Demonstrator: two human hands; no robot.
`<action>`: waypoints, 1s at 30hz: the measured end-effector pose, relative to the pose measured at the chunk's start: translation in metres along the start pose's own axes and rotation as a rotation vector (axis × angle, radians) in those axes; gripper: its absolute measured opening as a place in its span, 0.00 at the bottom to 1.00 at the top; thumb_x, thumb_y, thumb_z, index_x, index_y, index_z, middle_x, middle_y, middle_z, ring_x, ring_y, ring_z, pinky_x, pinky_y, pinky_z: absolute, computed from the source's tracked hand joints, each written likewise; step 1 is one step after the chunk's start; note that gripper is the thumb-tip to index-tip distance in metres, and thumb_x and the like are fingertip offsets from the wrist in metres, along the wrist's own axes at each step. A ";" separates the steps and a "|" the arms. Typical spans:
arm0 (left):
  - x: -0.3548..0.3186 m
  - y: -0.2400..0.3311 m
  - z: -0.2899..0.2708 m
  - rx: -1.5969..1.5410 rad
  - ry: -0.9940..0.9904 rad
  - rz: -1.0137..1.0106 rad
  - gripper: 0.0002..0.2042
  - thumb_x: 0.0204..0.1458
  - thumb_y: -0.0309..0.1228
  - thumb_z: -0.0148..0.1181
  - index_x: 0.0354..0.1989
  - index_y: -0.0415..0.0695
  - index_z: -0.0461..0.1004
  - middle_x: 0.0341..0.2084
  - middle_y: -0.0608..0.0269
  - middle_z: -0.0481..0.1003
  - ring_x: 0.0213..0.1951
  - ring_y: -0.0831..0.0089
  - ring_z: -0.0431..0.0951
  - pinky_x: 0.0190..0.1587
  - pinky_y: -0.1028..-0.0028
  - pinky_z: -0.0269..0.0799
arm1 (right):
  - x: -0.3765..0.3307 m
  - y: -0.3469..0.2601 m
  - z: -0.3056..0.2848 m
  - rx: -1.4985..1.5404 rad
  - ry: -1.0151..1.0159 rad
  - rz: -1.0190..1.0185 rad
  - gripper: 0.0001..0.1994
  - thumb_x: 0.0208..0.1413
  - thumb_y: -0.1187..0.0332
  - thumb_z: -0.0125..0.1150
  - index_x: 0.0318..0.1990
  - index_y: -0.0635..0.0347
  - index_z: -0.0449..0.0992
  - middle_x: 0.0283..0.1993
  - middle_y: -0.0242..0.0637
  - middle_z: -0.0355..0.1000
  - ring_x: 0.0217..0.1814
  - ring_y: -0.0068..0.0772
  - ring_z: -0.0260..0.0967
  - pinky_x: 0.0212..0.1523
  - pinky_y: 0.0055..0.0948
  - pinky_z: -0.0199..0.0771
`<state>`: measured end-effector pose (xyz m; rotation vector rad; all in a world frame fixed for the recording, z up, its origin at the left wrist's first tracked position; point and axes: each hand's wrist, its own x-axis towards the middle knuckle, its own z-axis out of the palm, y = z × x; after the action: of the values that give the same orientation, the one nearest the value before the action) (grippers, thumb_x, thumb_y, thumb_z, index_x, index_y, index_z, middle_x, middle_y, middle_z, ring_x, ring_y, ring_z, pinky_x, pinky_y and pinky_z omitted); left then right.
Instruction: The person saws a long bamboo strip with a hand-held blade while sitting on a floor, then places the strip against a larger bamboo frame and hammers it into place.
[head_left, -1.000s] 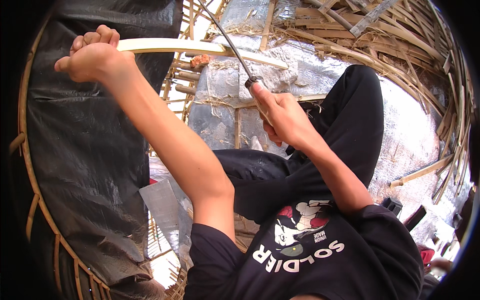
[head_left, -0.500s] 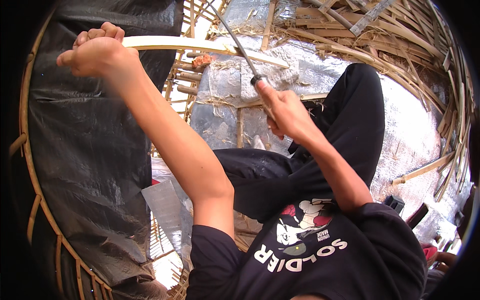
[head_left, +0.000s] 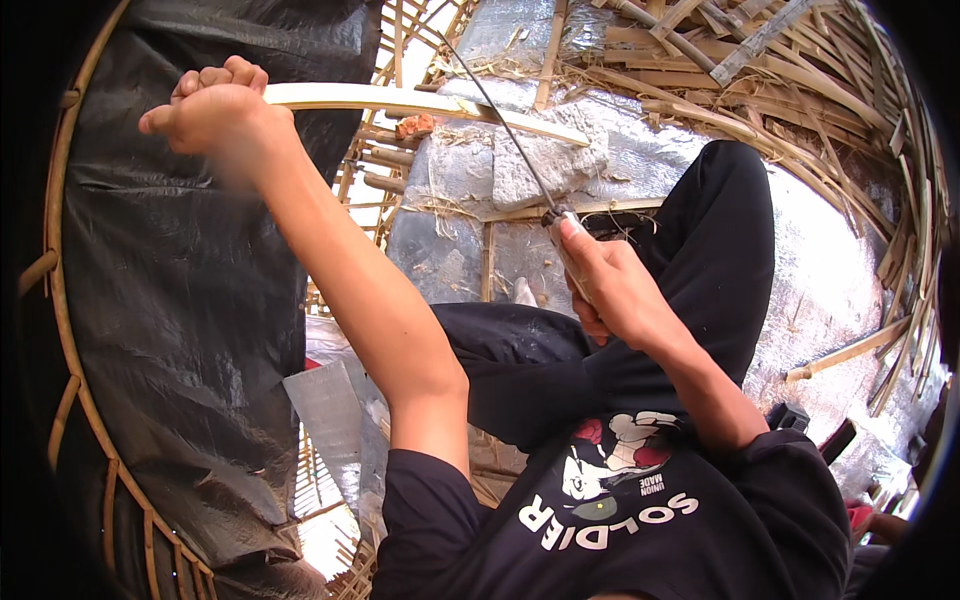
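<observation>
My left hand [head_left: 215, 108], held out at the upper left with its fingers curled, grips one end of a long pale bamboo strip [head_left: 360, 97]. The strip runs right, its far end over a rough grey stone block [head_left: 530, 175]. My right hand [head_left: 622, 292] is wrapped around the handle of a long knife [head_left: 515, 143], thumb along the top. Its thin dark blade, seen nearly edge-on, slants up and left across the strip. Whether the blade touches the strip, I cannot tell.
Many split bamboo pieces [head_left: 800, 110] lie heaped at the upper right. Beyond the stone is a broken orange brick [head_left: 414, 126]. A black tarp [head_left: 200, 330] covers the left side. My bent legs [head_left: 715, 250] rest on silvery sheeting [head_left: 815, 235], where a loose bamboo piece [head_left: 850, 350] lies.
My right hand has drawn the knife down and to the right, toward me. My left hand and the strip appear slightly further right and lower, as the whole view has shifted a little.
</observation>
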<state>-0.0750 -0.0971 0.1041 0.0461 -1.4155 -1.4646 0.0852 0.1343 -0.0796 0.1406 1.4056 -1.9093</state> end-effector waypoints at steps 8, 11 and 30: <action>0.002 0.010 0.003 0.013 -0.051 0.030 0.27 0.68 0.53 0.14 0.22 0.48 0.49 0.11 0.69 0.44 0.16 0.75 0.41 0.18 0.77 0.44 | -0.024 0.005 0.015 -0.139 0.014 -0.323 0.29 0.71 0.47 0.47 0.20 0.59 0.61 0.15 0.25 0.56 0.20 0.17 0.52 0.21 0.28 0.55; 0.002 0.003 0.001 0.013 -0.055 0.004 0.28 0.68 0.53 0.13 0.22 0.48 0.49 0.11 0.69 0.43 0.16 0.75 0.41 0.19 0.77 0.43 | 0.000 0.028 0.004 -0.313 0.123 -0.203 0.30 0.71 0.46 0.46 0.19 0.59 0.61 0.15 0.26 0.56 0.20 0.17 0.52 0.21 0.29 0.55; 0.004 0.007 -0.008 0.044 -0.064 -0.021 0.30 0.68 0.55 0.12 0.25 0.45 0.52 0.12 0.69 0.44 0.17 0.73 0.44 0.20 0.76 0.45 | -0.005 0.033 0.011 -0.439 0.148 -0.280 0.30 0.68 0.50 0.51 0.26 0.74 0.71 0.19 0.59 0.67 0.22 0.56 0.68 0.31 0.49 0.67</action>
<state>-0.0676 -0.1035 0.1096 0.0417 -1.5035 -1.4630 0.1125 0.1230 -0.0984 -0.1363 1.9973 -1.7818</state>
